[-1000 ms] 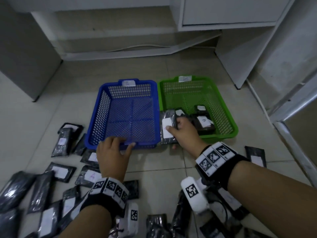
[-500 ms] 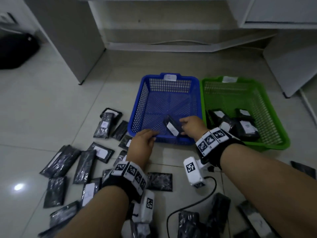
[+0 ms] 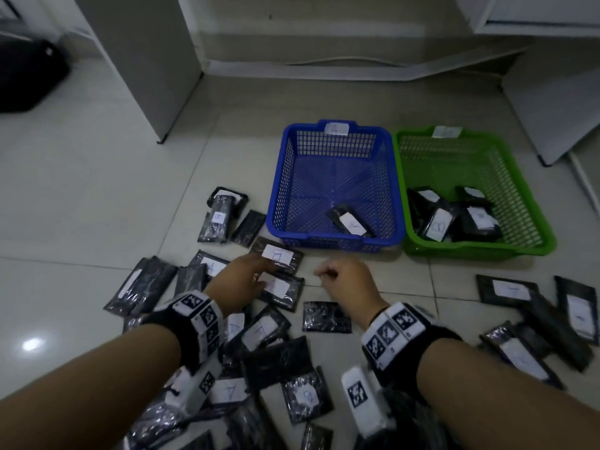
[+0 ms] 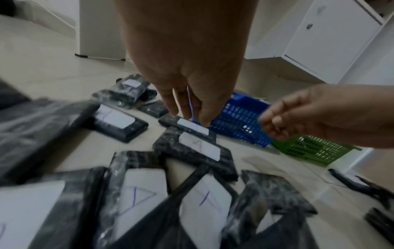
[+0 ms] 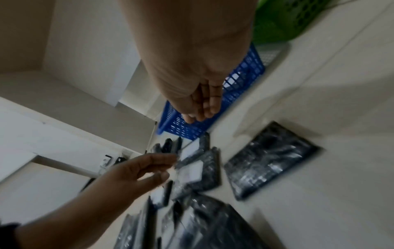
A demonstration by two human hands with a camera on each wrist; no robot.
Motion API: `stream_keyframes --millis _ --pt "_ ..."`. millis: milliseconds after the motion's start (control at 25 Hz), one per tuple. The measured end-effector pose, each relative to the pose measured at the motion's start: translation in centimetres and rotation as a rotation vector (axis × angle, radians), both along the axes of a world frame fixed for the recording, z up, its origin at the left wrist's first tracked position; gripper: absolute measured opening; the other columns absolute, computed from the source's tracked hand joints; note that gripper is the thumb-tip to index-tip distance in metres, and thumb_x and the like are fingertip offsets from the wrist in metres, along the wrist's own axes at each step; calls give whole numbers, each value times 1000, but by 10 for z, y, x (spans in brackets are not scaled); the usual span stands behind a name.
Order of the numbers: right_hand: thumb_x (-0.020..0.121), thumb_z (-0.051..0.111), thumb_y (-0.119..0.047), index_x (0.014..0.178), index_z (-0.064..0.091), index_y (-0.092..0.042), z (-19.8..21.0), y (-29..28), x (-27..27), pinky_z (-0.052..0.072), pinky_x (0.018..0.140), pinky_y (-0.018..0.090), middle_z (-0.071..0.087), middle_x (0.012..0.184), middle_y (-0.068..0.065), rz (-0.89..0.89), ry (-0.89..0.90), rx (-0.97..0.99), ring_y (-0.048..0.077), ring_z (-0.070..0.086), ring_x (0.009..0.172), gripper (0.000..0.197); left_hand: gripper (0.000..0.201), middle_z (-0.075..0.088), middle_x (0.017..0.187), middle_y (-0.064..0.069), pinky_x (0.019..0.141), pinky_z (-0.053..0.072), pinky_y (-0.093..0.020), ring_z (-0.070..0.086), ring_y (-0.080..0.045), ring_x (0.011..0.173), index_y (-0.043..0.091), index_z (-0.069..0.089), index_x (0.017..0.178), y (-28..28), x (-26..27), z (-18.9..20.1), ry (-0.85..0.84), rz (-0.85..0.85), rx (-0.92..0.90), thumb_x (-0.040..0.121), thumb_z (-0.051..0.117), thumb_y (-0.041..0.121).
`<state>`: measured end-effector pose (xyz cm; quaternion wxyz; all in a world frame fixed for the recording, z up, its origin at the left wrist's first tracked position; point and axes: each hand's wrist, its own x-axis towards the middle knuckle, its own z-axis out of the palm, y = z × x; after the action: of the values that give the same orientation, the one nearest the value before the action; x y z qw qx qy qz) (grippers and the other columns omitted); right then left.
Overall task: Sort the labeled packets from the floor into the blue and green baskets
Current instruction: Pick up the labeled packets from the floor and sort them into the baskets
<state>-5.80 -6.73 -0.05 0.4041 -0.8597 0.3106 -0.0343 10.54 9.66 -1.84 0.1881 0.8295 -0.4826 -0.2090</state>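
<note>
Left hand [image 3: 242,280] fingers straight over B packet [image 3: 277,255], right hand [image 3: 349,282] loosely curled, empty, blue basket [image 3: 334,245] just beyond

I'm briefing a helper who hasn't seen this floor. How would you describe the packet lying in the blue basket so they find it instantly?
Find the blue basket, left of the green basket. Near its front right corner lies the single black packet, with a white label that seems to read A. It is the only packet in that basket; the green one holds several, and the rest lie on the floor.
</note>
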Motion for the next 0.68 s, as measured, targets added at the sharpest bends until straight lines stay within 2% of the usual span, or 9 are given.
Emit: stream_keyframes --millis 120,200,280,360,400,480,560,640,680 --pt "87 61 -15 127 59 -17 -40 18 -30 34 97 22 55 125 2 203 266 -178 22 45 115 40 56 55 131 -6 101 44 -39 54 -28 118 15 59 126 5 -5 -36 -48 19 51 72 73 16" --pt "86 60 -14 129 55 -18 -53 23 -40 35 99 27 49 125 2 219 296 -240 23 40 117 43 62 55 130 -9 100 43 -42 52 -33 117 14 58 127 6 -10 -48 -99 37 61 69 77 19" --pt "85 64 -18 124 56 -16 -56 23 -42 35 97 27 47 120 3 178 307 -231 21 39 117 40 63 54 128 -9 100 40 -41 49 -34 115 13 58 126 3 -9 -47 -150 28 44 68 80 20" --pt "82 69 -24 114 57 -17 -52 21 -41 36 90 26 45 113 3 157 324 -176 20 42 111 35 61 51 125 -6 100 38 -39 45 -31 112 17 59 123 -2 -1 -43 -172 19 74 66 81 23" --pt "80 70 -23 105 56 -20 -45 20 -40 38 83 26 45 107 0 151 294 -148 19 46 105 29 58 47 122 -4 99 38 -37 43 -28 110 19 60 119 -4 3 -42 -148 44 90 65 82 24" --pt "80 67 -22 90 44 -25 -31 15 -39 38 64 30 45 89 -6 132 203 -135 18 51 80 25 51 41 117 0 95 37 -32 39 -24 110 22 56 111 -5 5 -40 -96 93 133 66 80 26" --pt "83 60 -21 86 34 -24 -16 10 -36 32 52 29 42 72 -8 128 167 -164 12 43 59 27 55 43 124 -1 95 39 -35 42 -27 115 24 50 117 -6 3 -39 -99 109 187 69 77 29" --pt "81 60 -19 84 32 -25 -7 6 -31 29 51 30 40 68 -8 135 136 -143 10 39 57 29 66 42 132 -1 95 43 -41 44 -30 118 26 44 130 -8 1 -36 -108 131 232 72 75 32" --pt "79 64 -20 81 32 -26 -4 4 -28 30 54 31 43 72 -9 121 75 -90 11 41 61 32 71 41 134 -1 95 44 -42 44 -30 118 26 42 133 -9 0 -33 -103 133 245 72 76 33"
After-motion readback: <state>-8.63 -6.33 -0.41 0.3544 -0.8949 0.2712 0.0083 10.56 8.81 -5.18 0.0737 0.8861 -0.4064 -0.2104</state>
